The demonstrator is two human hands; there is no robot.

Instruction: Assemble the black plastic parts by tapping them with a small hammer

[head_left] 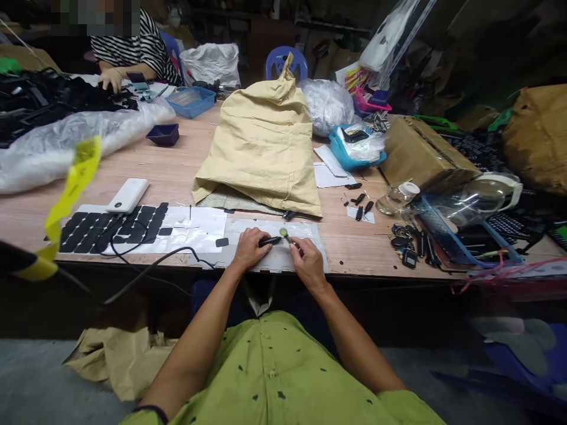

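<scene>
My left hand [250, 248] is closed on a small black oblong part [269, 241] at the near edge of the wooden table [177, 171]. My right hand [306, 260] pinches a thin tool with a yellowish round head [284, 234], its tip touching the black part. Both hands rest over a white sheet [274, 227] lying on the table. A black pad of small dark keys [110, 227] lies to the left on white plastic.
A tan sack [263, 141] lies beyond the hands. A white power bank [128, 195] with a black cable sits left. Small black parts and screwdrivers [361, 206], a cardboard box [420, 153] and blue baskets [460, 230] lie right. Another person in a striped top [133, 50] works at far left.
</scene>
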